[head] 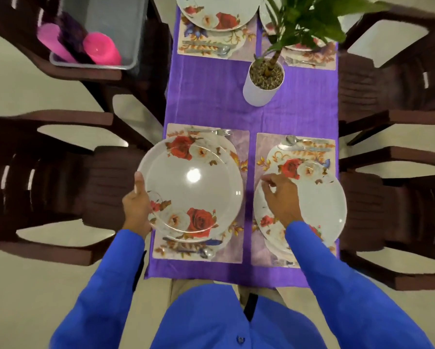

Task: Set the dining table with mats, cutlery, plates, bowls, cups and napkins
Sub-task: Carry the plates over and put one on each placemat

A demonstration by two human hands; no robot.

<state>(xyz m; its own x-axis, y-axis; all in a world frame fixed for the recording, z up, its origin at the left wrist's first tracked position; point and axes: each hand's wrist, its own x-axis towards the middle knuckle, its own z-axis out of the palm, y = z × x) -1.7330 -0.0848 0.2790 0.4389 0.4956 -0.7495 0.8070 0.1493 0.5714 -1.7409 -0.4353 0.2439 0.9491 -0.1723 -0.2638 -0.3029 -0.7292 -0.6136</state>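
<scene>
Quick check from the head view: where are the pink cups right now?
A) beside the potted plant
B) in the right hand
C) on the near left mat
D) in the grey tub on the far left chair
D: the pink cups lie in the grey tub on the chair.

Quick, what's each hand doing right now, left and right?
Left hand: holds the rim of the near left plate.
Right hand: fingers loosely curled over the near right plate; whether it holds the plate cannot be told.

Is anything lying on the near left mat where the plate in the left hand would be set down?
Yes: the left hand holds a plate over the mat, where another plate already lies.
</scene>
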